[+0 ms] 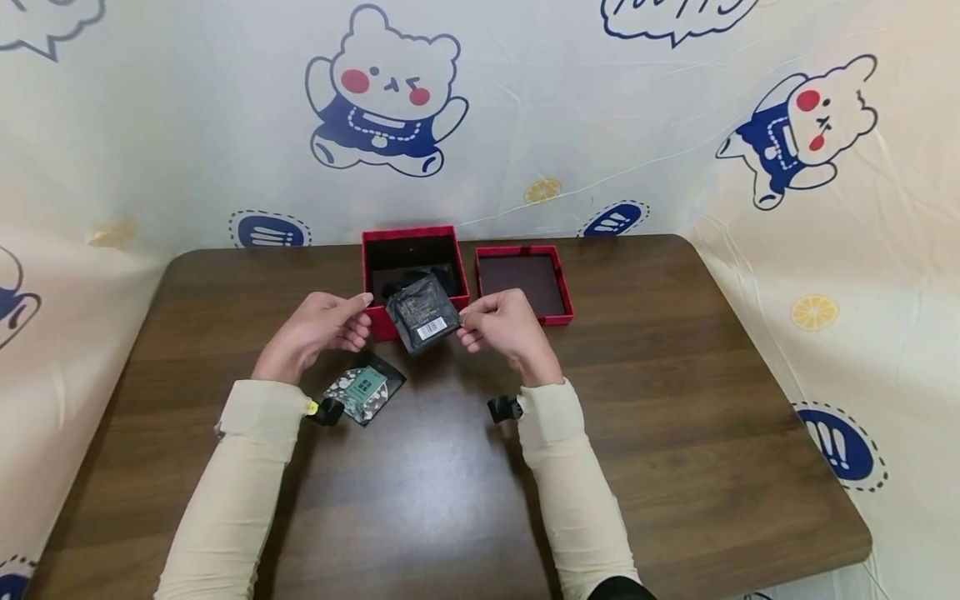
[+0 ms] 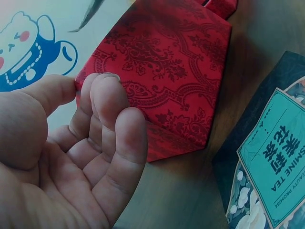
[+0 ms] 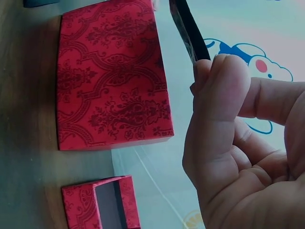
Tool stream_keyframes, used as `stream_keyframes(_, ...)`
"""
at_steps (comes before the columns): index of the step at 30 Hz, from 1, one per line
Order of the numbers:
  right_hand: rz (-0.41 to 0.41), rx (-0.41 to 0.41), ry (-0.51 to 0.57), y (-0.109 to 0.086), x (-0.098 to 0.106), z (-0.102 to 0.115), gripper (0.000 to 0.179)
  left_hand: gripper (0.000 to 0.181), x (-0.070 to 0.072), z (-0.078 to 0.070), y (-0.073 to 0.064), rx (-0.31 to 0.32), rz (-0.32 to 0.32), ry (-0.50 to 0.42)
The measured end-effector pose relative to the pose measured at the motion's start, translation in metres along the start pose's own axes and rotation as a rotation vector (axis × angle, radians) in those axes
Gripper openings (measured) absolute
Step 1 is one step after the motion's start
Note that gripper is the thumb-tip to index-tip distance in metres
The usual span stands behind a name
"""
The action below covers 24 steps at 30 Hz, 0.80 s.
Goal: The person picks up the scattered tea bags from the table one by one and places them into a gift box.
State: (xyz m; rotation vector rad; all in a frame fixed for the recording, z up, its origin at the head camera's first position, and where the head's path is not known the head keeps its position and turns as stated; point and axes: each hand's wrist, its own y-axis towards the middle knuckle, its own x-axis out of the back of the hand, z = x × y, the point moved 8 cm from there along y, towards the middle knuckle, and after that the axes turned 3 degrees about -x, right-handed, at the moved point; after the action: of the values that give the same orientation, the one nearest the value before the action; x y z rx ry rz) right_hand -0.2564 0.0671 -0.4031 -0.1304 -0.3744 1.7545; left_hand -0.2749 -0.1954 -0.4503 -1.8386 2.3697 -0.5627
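Note:
My right hand pinches a corner of a dark tea sachet, its barcode side up in the head view. It is held over the front of a red patterned box, and only its edge shows in the right wrist view. With thumb and fingers, my left hand grips the box at its left front corner. Black contents lie inside, partly hidden by the sachet. A second sachet with a green jasmine tea label lies flat on the table near the left wrist.
The red box lid, inside facing up, lies to the right of the box. Both stand near the back edge of the brown wooden table. A cloth printed with cartoon bears hangs behind and beside it.

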Motion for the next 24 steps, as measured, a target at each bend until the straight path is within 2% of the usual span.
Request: stream_keyframes(24,-0.063,0.002,0.018,0.028,0.0,0.024,0.011,0.053,0.001,0.001,0.001,-0.002,0.002,-0.012)
